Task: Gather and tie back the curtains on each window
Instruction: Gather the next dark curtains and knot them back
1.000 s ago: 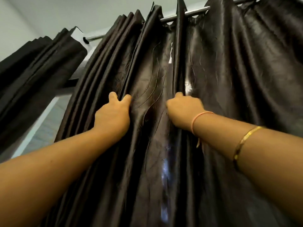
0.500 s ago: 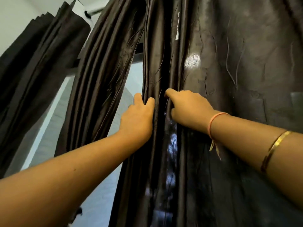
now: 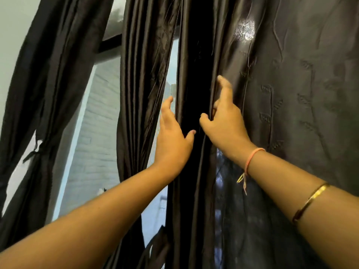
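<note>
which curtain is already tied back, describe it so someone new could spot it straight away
Start at the window with the pale brick wall behind it, left of the two hands. The tied curtain hangs along the window's left edge, at the far left of the view. Unlike the loose dark panels by the hands, it is cinched partway down by a dark tie, so it narrows there.
</note>
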`<state>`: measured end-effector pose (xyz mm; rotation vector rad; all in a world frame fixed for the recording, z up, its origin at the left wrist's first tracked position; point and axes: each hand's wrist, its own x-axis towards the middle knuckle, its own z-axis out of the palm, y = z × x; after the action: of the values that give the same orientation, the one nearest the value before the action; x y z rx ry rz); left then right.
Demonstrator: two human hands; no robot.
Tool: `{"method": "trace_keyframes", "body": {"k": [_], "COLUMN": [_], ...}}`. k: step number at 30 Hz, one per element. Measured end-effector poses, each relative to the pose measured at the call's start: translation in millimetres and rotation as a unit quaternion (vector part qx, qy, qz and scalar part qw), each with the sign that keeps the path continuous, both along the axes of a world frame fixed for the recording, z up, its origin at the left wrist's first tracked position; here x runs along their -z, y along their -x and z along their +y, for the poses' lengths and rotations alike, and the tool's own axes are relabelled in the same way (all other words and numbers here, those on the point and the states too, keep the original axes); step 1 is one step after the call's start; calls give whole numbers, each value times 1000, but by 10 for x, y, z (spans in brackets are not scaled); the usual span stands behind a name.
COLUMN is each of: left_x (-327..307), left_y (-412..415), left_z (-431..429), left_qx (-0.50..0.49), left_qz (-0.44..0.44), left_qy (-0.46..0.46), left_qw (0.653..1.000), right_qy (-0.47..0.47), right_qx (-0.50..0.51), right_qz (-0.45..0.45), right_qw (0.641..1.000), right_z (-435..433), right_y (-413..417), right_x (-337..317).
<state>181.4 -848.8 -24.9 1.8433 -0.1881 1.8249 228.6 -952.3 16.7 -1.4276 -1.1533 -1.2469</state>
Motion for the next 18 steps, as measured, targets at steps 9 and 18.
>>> {"method": "trace_keyframes", "body": {"k": [9,18], "left_x": [609,894], "left_y": [-116,-155], "left_z": [-109,-301], "left_qx": [15,-88], "left_qz": [50,63], "left_qy": [-49,-160], "left_qw": [997,981], "right_qy": [-74,-23], "right_qx": [-35,-68], "right_qz": [122,136], "right_qw": [989,988], "right_z": [-127,-239], "right_y": [-72,-27], "right_x": [298,513]}}
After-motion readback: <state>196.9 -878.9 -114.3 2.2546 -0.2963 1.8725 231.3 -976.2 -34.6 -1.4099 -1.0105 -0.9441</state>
